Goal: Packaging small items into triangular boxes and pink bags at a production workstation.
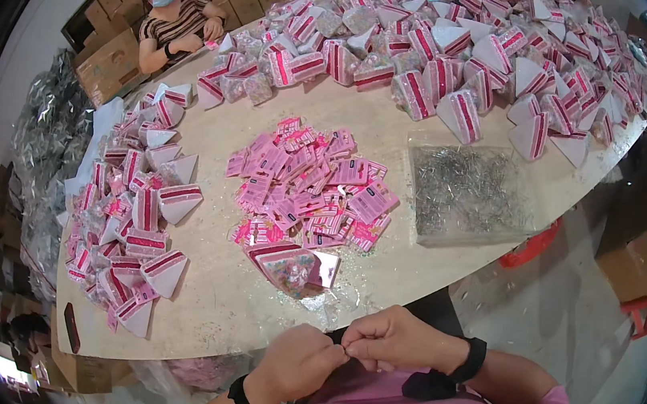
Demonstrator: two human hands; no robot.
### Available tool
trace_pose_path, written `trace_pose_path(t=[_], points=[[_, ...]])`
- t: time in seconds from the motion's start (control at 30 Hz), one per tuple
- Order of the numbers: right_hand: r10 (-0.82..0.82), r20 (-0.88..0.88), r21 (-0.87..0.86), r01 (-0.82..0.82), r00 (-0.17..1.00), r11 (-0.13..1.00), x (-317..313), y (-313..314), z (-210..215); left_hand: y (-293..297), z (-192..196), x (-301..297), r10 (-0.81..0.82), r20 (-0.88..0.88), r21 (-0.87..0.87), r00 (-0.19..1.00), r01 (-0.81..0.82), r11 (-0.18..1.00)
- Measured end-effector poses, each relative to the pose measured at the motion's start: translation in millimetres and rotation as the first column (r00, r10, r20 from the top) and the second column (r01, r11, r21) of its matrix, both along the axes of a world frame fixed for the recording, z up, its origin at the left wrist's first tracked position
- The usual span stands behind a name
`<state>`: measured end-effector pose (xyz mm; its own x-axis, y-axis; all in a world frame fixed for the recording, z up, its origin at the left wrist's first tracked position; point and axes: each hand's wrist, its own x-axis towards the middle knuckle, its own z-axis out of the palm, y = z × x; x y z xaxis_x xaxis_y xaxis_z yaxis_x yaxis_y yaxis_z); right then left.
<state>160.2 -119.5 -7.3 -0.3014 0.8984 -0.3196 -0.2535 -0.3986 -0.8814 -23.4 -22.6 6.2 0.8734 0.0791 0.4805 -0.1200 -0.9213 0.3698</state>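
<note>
Evidently, the left grip (300,367) and right grip (397,340) pinch closed together, perhaps steadying something too small to tell. 1 cake-slice packet (282,265) lies near on the desk (202,304), presumably for easy reach, beside pink cards (310,188).

A smooth, matt bench (209,180) here; glossy paper tags (310,180) at its middle, and on its right, shiny metal bits (474,188) in a clear plastic box (468,238)!
</note>
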Motion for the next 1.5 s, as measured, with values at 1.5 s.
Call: trace_pose_path(t=[1.5], points=[[-0.601, 0.522, 0.756, -0.003, 0.605, 0.654, -12, -2, -4, 84, 16, -78, 0.479, -0.051, -0.965, 0.876, -0.167, 0.203]])
